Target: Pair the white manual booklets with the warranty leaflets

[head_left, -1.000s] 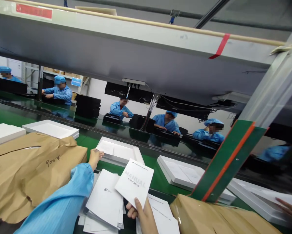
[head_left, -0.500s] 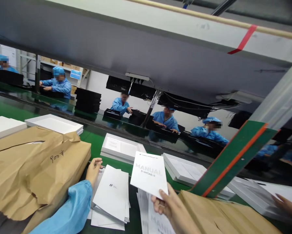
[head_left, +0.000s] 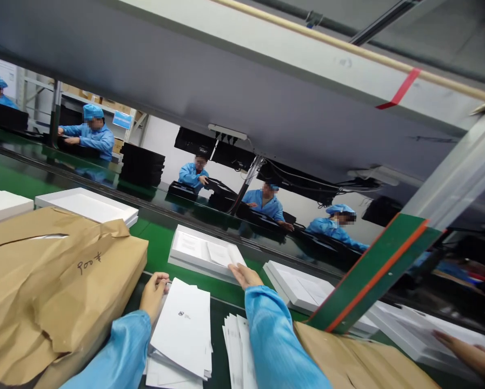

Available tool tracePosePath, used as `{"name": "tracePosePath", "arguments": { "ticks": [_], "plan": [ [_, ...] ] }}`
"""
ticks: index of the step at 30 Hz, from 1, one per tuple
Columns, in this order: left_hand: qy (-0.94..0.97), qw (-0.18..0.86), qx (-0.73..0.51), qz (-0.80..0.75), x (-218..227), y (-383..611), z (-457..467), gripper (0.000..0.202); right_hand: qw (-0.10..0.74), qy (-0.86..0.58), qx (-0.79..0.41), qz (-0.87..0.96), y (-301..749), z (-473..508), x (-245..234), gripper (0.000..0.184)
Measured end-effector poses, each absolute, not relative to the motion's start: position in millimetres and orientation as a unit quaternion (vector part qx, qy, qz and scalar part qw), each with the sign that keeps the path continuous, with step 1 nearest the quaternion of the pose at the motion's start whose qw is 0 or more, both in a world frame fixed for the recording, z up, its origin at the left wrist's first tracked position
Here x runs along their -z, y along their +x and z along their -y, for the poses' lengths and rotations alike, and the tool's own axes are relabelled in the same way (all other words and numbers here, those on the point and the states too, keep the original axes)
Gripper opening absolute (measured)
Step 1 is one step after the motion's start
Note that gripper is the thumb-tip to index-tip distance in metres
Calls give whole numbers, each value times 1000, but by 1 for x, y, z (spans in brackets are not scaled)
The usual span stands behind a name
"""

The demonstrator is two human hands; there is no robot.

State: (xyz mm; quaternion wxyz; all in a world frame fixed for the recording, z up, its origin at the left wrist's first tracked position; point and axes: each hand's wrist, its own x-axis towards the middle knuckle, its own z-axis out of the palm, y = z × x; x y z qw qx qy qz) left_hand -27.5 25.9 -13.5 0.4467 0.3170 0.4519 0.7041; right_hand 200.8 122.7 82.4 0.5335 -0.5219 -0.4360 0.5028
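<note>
My left hand (head_left: pixel 155 294) rests at the top left corner of a stack of white leaflets (head_left: pixel 183 329), its fingers curled on the top sheet's edge. My right hand (head_left: pixel 245 275) reaches forward with fingers stretched flat, touching the near right corner of an open white tray box (head_left: pixel 187 246) on the green belt. A white manual (head_left: pixel 220 253) lies inside that tray, just ahead of the fingertips. A second stack of manuals (head_left: pixel 236 351) lies beneath my right sleeve.
A brown paper package (head_left: pixel 64 270) lies at the left and another (head_left: pixel 359 362) at the lower right. More white trays (head_left: pixel 86 202) (head_left: pixel 303 286) lie on the belt. A slanted green-and-orange post (head_left: pixel 372 270) stands at the right. Another person's hand (head_left: pixel 469 354) lies at the far right. Workers sit across.
My right hand carried the manual forward, set it in the tray and now holds nothing. My left hand drew back from the tray to the leaflet stack.
</note>
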Motion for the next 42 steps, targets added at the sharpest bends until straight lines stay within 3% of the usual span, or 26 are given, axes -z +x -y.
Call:
{"name": "tracePosePath", "arguments": {
  "ticks": [6, 10, 14, 17, 21, 26, 28, 31, 33, 36, 39, 42],
  "plan": [
    [333, 438, -685, -478, 6, -28, -23, 19, 541, -526, -481, 448, 209, -94, -92, 21],
    [361, 426, -654, -511, 2, -31, -21, 20, 460, -514, -474, 547, 200, -42, -91, 26],
    [422, 396, -590, -563, -6, -30, -8, 33, 358, -483, -366, 710, 181, 18, -67, 28],
    [521, 295, -446, -665, -19, -25, 10, 41, 329, -465, -257, 780, 167, 51, -42, 32],
    [567, 217, -322, -726, -34, -24, 26, 23, 311, -465, -150, 815, 158, 69, -21, 35],
    [561, 134, -378, -724, -35, -36, 25, 4, 280, -469, -109, 830, 159, 69, -17, 39],
    [519, 171, -482, -686, -33, -39, 21, 5, 290, -463, -110, 830, 160, 68, -17, 40],
    [418, 370, -631, -538, -33, -40, 18, 17, 334, -453, -134, 816, 161, 67, -17, 37],
    [377, 480, -651, -450, -35, -36, 19, 30, 372, -448, -158, 798, 160, 67, -19, 34],
    [382, 577, -616, -377, -41, -24, 26, 47, 408, -439, -211, 772, 159, 68, -25, 29],
    [373, 707, -534, -274, -43, -9, 32, 48, 444, -431, -330, 713, 156, 69, -33, 29],
    [389, 750, -415, -338, -31, 7, 26, 47, 496, -402, -486, 596, 154, 70, -43, 40]
  ]
}}
